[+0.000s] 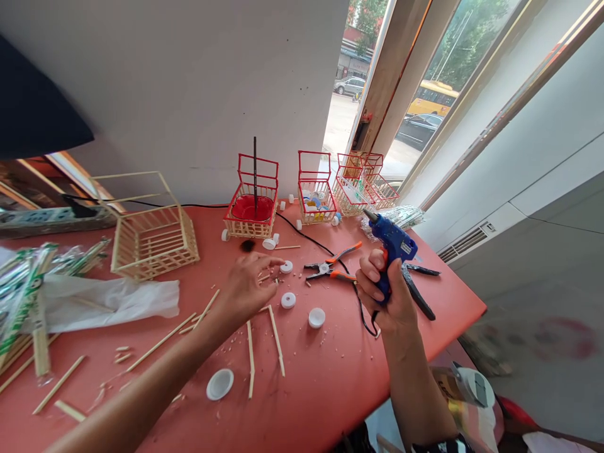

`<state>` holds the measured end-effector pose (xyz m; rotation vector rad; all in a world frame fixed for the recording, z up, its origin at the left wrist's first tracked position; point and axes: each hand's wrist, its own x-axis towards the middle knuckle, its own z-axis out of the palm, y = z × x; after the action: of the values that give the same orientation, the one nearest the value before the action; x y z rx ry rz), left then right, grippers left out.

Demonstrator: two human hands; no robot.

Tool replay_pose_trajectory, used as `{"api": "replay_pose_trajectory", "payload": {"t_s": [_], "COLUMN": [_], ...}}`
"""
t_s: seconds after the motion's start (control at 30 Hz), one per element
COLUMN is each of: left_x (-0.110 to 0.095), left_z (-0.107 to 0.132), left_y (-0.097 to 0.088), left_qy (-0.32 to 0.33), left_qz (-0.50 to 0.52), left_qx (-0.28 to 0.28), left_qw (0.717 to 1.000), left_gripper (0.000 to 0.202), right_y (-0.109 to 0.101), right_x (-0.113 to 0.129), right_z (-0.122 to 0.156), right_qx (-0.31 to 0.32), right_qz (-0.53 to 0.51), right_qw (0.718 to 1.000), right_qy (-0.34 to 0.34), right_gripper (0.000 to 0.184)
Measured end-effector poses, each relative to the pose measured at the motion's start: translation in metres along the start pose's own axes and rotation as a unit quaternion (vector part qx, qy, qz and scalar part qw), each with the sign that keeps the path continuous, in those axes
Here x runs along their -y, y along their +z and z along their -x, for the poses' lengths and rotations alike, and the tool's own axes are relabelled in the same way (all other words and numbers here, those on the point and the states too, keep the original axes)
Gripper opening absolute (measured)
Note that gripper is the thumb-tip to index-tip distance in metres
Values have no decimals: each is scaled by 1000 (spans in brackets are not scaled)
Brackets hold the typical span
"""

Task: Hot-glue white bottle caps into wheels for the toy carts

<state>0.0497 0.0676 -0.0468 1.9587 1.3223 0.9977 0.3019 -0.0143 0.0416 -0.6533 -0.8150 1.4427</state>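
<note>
My right hand (384,296) is closed around the grip of a blue hot glue gun (392,246), nozzle pointing up and left, its black cord trailing over the red table (330,390). My left hand (248,286) reaches over the table with fingers curled, fingertips at short bamboo stick pieces (265,277) beside a small white bottle cap (286,267). Whether it grips a stick I cannot make out. More white caps (288,300) lie just right of it. Orange-handled pliers (333,267) lie between my hands.
Several small stick carts with red frames (252,201) stand along the back wall. An unpainted stick basket (153,236) sits at left, with chopstick packets (28,283) and a plastic bag (108,302). Loose sticks (276,340) and a white lid (219,384) lie near me.
</note>
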Motion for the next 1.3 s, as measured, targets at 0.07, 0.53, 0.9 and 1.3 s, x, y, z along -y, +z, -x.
{"api": "replay_pose_trajectory", "payload": {"t_s": [0.07, 0.53, 0.9, 1.3], "left_x": [-5, -15, -53, -62], "left_z": [13, 32, 32, 40], "left_y": [-1, 14, -44, -56], "left_qy": [26, 19, 67, 72], "left_qz": [-38, -103, -6, 0], "left_qx": [52, 84, -121, -172], "left_qw": [998, 991, 990, 982], "left_gripper": [35, 13, 20, 26], "right_y": [1, 1, -3, 0], "right_x": [0, -7, -28, -36], "right_z": [0, -3, 4, 8], "right_qx": [-2, -1, 64, 94], "right_qz": [8, 58, 267, 399], "right_qw": [1000, 998, 961, 910], "right_qy": [2, -2, -37, -63], "right_gripper": [53, 54, 45, 46]}}
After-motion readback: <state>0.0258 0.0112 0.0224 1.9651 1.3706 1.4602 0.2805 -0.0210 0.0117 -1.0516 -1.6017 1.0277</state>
